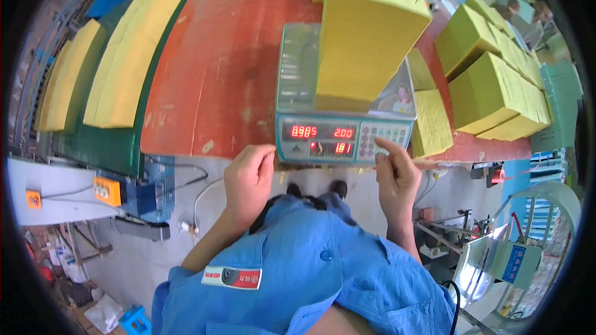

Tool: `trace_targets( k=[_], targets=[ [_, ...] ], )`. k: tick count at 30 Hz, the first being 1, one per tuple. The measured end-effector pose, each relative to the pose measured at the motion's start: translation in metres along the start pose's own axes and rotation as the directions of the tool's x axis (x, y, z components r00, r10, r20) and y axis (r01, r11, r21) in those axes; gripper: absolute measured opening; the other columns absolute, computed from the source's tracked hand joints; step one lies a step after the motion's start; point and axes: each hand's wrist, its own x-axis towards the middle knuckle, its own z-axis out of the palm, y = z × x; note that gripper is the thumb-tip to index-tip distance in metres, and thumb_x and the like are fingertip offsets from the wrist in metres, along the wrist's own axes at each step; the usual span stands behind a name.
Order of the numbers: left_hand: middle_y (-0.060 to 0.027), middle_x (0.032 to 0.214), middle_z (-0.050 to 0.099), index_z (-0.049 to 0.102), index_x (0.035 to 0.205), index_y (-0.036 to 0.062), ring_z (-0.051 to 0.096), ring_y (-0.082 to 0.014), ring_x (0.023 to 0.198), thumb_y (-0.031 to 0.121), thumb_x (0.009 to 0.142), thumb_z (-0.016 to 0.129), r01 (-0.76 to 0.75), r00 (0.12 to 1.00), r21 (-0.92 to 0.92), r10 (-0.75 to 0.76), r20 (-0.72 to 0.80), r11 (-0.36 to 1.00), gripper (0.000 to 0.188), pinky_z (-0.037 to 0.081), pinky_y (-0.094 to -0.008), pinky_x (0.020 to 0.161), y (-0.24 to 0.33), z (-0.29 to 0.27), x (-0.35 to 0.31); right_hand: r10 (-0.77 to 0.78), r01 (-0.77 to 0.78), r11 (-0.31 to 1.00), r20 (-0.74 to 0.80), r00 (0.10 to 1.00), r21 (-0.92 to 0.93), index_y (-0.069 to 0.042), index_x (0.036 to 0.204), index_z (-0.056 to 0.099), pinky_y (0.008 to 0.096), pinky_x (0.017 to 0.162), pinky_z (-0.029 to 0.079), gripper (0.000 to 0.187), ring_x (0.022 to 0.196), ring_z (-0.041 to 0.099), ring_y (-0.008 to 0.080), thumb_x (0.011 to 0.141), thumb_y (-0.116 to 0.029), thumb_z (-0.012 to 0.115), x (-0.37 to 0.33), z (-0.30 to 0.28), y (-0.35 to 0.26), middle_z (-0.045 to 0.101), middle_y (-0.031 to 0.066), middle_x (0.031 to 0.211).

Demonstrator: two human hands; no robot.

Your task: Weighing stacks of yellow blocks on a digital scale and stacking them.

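Observation:
A digital weighing scale (310,138) with red lit digits stands at the near edge of the red table. On its clear-covered pan rests a tall block of stacked yellow paper (360,49), its top patterned with rows of small marks. My right hand (397,177) is at the keypad (380,136), index finger stretched toward the keys and the other fingers curled. Whether the fingertip presses a key I cannot tell. Beside the scale's left front corner, my left hand (249,177) is loosely closed, with nothing showing in it.
Yellow paper stacks (484,96) stand on the right of the red table (211,68), and a smaller one (431,124) sits against the scale. Long yellow rows (133,49) lie on a green surface (112,149) at left. A caged fan (518,260) stands at lower right.

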Motion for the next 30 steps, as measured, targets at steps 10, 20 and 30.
trace_targets(
  k=[10,20,30],
  targets=[
    [-0.0103,0.073,0.057,0.067,0.098,0.0007,0.055,-0.0181,0.059,-0.001,0.090,0.066,-0.194,0.979,-0.086,0.188,-0.076,0.977,0.008,0.042,-0.0306,0.053,0.034,0.002,0.078,-0.122,0.128,0.991,-0.117,0.986,0.040,-0.002,0.117,0.069,0.0216,0.053,0.036,0.026,0.058,0.045,0.0032,0.093,0.003,0.059,0.056,-0.011,-0.004,0.048,-0.0050,0.065],
    [-0.0055,0.117,0.064,0.055,0.135,0.0045,0.061,-0.0164,0.107,0.040,0.102,0.057,0.327,0.938,-0.816,-0.266,0.221,0.477,0.048,0.047,-0.0310,0.090,0.077,0.014,0.215,0.032,0.013,0.870,-0.081,0.996,0.493,-0.001,0.133,0.057,0.0226,0.075,0.050,0.036,0.084,0.061,0.0089,0.099,-0.009,0.059,0.150,0.010,0.023,0.066,0.0056,0.093],
    [-0.0116,0.135,0.061,0.050,0.142,0.0047,0.060,-0.0206,0.121,0.044,0.098,0.057,0.669,0.713,-0.654,-0.057,0.699,0.353,0.060,0.047,-0.0371,0.101,0.084,0.028,0.253,0.181,-0.117,0.666,-0.008,0.983,0.737,0.005,0.132,0.056,0.0302,0.101,0.043,0.038,0.116,0.057,0.0185,0.105,-0.021,0.048,0.167,0.070,0.046,0.063,0.0128,0.125]
  ],
)
